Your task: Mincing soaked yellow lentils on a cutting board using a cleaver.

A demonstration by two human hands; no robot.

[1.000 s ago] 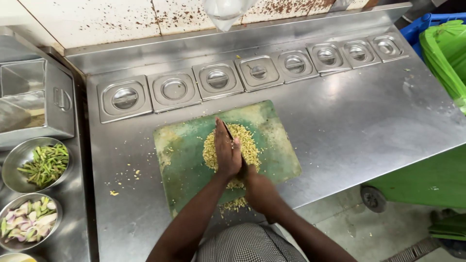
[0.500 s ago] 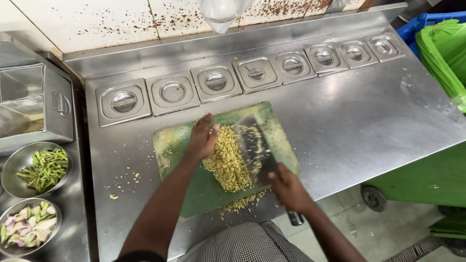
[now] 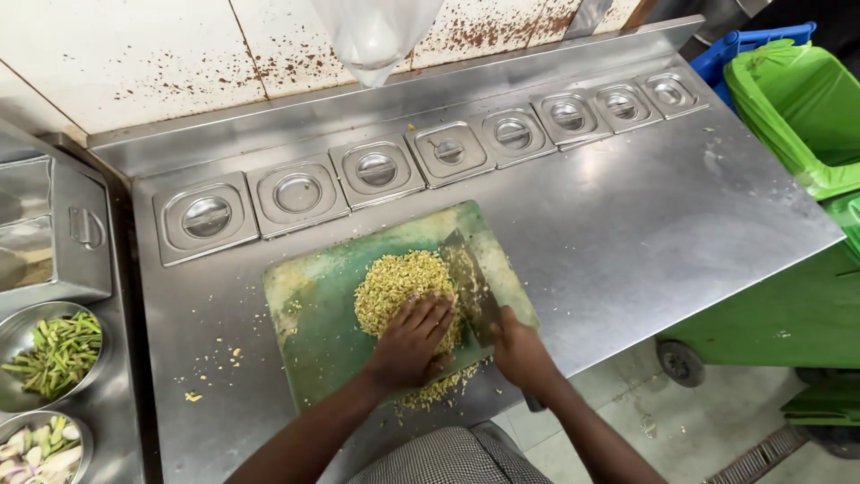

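left hand [image 3: 414,339] lies palm down on the near edge of the pile of chopped yellowish bits [image 3: 403,289], fingers [image 3: 434,315] straight and close together, pressed flat on the heap. right hand [image 3: 521,351] just to its right, fist wrapped round the handle of a broad knife [image 3: 468,282]; handle itself is hidden in the grip, fingers curled tight. blade lies along the right flank of the pile, touching it, smeared with bits. pile sits mid to right on the green cutting board [image 3: 313,314], which is tilted relative to the counter edge. some bits spilled off the board's near edge [image 3: 432,391] right below the left hand, a few more scattered on the steel counter [image 3: 645,215] left of the board. checked cloth of the person's clothing at the bottom edge. left side: metal bowl of cut green beans [image 3: 55,353], below it a bowl of pale sliced pieces [image 3: 40,448], above them a steel box container [image 3: 54,233]. past the board, a row of small lidded steel inset pans [image 3: 376,168] runs along the back of the counter. right, a green bin [image 3: 797,108] beside the counter. back wall is stained white tile [image 3: 143,54], a clear plastic bag [image 3: 374,36] hangs in front of it.
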